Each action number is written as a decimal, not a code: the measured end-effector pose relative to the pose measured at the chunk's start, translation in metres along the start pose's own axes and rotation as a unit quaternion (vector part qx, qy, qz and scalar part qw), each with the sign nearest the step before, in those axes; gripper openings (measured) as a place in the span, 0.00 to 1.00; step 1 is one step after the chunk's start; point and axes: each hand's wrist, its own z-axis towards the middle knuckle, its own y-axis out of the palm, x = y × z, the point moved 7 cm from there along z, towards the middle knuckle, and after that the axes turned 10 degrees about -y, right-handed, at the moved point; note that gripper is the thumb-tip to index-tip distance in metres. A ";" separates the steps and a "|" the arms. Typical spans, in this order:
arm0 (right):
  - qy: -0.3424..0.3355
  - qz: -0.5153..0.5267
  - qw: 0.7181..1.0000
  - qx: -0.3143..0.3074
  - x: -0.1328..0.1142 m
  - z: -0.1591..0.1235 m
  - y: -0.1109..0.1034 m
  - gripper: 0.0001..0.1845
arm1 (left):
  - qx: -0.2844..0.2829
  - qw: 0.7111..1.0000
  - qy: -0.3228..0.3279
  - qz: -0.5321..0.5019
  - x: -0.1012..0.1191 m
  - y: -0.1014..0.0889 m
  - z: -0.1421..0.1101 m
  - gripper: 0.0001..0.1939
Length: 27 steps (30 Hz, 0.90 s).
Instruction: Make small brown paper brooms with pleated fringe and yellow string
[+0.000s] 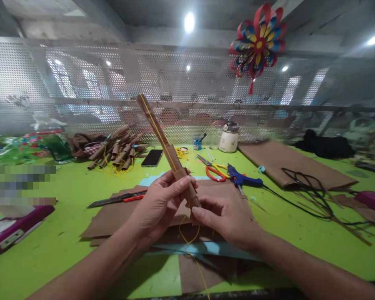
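Both hands hold a long rolled brown paper tube, tilted with its top end up and to the left. A yellow string runs along the tube, and its loose end loops down below my hands to the table's front edge. My left hand is closed around the tube's middle, thumb in front. Lower down, my right hand pinches the bottom end between thumb and fingers. Beneath them lies a stack of brown paper sheets with light blue sheets under it.
A utility knife lies left of my hands. Scissors and a blue glue gun with a black cord lie to the right. Behind are several tied paper rolls, a phone, a white bottle and folded brown paper.
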 end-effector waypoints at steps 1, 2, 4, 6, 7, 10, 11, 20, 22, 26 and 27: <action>0.001 -0.003 1.000 0.003 0.000 -0.001 0.002 0.13 | 0.002 1.000 -0.003 0.002 0.000 0.000 0.000 0.10; 0.005 -0.004 1.000 0.005 0.001 -0.001 0.003 0.13 | 0.003 1.000 -0.005 0.005 -0.001 0.000 0.000 0.10; 0.015 -0.015 1.000 0.005 0.005 -0.002 0.006 0.14 | 0.008 1.000 -0.005 0.009 -0.001 0.001 0.000 0.11; 0.021 -0.037 0.999 0.006 0.007 -0.003 0.006 0.14 | 0.012 1.000 -0.005 0.015 -0.001 0.002 -0.001 0.11; 0.023 -0.045 0.999 0.007 0.007 -0.003 0.005 0.14 | 0.011 1.000 -0.007 0.020 -0.001 0.002 -0.001 0.11; 0.028 -0.046 0.999 0.005 0.009 -0.003 0.003 0.17 | 0.003 0.999 -0.016 0.034 -0.002 0.004 -0.002 0.10; 0.028 -0.045 0.999 0.002 0.009 -0.003 0.003 0.17 | -0.001 0.999 -0.019 0.037 -0.003 0.004 -0.003 0.09; 0.019 -0.051 0.998 -0.030 0.010 -0.003 0.004 0.20 | -0.037 0.999 -0.017 0.032 -0.002 0.009 -0.007 0.08; 0.023 -0.045 0.998 -0.030 0.010 -0.004 0.004 0.20 | -0.028 0.999 -0.007 0.032 -0.001 0.008 -0.007 0.08; 0.023 -0.026 0.999 -0.039 0.010 -0.004 0.005 0.21 | -0.017 0.999 0.010 0.027 0.001 0.006 -0.007 0.09; 0.025 -0.020 0.999 -0.041 0.010 -0.004 0.005 0.20 | -0.019 0.999 0.010 0.028 0.001 0.007 -0.007 0.09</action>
